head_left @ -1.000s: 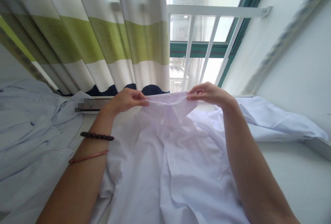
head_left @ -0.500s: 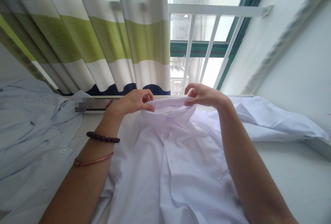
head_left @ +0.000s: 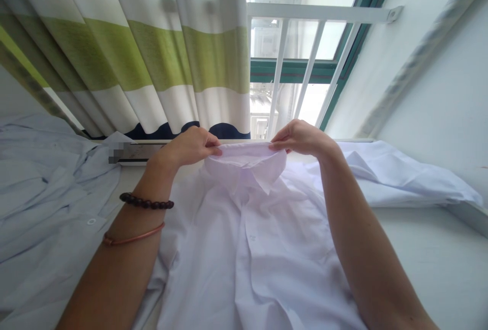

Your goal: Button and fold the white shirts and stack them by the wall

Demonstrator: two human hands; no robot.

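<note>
A white button-up shirt (head_left: 224, 248) lies front up before me, its placket running down the middle and its collar (head_left: 249, 153) at the far end. My left hand (head_left: 194, 144) pinches the left end of the collar's top fold, thumb towards me. At the opposite end, my right hand (head_left: 295, 138) grips the same fold between thumb and fingers. The collar stretches between both hands, its two points lying towards me. The shirt's right sleeve reaches out past my right forearm. Fingertips behind the cloth are partly hidden.
Crumpled pale shirts (head_left: 49, 192) are heaped on the left. A flat box (head_left: 141, 152), partly blurred out, lies behind my left wrist. Beyond the surface's far edge hang a striped curtain (head_left: 152, 55) and white window bars (head_left: 320, 13). A white wall (head_left: 446, 101) stands at right.
Both hands have closed more firmly on the collar fold, and the left has shifted slightly left. The collar is straighter, and its points now show folded down towards me.
</note>
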